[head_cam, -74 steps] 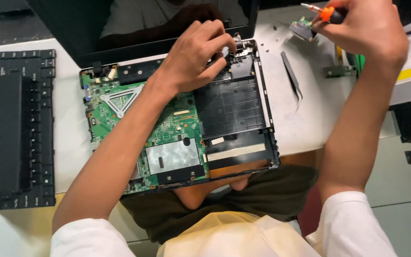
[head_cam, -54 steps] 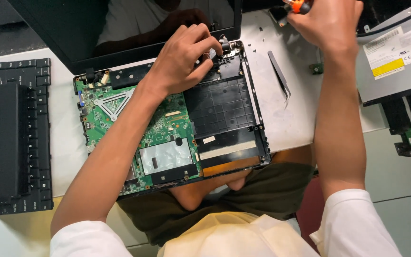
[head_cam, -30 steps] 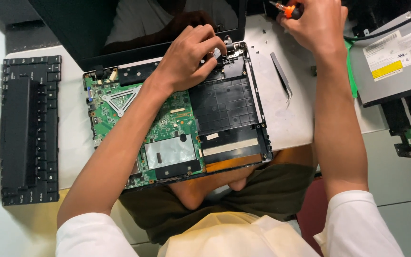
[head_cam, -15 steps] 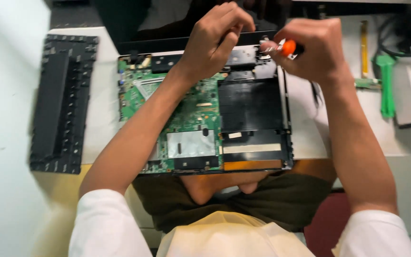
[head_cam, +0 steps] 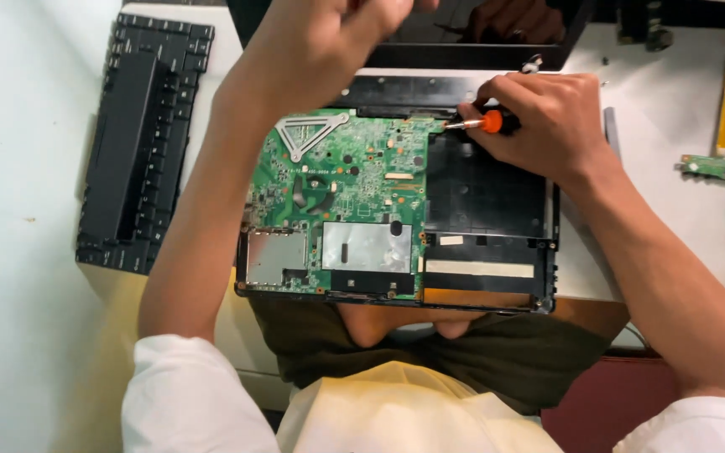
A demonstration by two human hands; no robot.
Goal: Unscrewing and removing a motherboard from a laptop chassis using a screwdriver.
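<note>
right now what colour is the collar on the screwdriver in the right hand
Orange, next to a black grip, on the screwdriver held by the right hand; the head view shows it.

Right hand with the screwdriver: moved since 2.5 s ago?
Yes. The right hand has come in from the white table beyond the laptop's right edge; the screwdriver tip now sits at the green motherboard's top right corner.

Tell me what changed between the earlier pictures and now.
The right hand came in from the table's far right edge, carrying the orange-handled screwdriver, and set its tip at the top edge of the green circuit board. The left hand lifted off the laptop's upper right corner and is now raised above the board. The black keyboard panel stayed on the left, and the opened laptop base stayed on the table.
</note>
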